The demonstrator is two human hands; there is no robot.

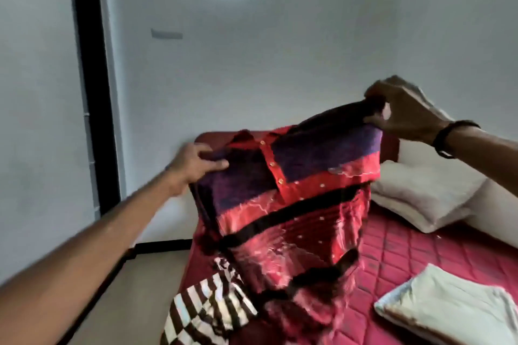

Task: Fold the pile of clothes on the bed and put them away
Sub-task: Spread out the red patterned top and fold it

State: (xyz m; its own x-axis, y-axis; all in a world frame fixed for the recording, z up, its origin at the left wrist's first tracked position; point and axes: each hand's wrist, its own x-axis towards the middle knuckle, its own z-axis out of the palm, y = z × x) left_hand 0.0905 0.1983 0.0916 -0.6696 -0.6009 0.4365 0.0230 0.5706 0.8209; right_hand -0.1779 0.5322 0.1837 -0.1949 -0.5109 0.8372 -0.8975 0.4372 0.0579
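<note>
A red and purple polo shirt (pixel 283 199) with black stripes hangs in the air above the red quilted mattress (pixel 406 258), spread between both hands. The left hand (pixel 193 165) pinches one shoulder, the right hand (pixel 403 112) grips the other, raised higher. No writing on it can be read. Below lies a brown-and-white striped garment (pixel 201 308); a folded cream cloth (pixel 454 308) sits nearer right, and pillows (pixel 420 193) rest beyond.

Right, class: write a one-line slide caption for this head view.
Both hands, left and right, hold up a red-and-purple shirt over the bed.
</note>
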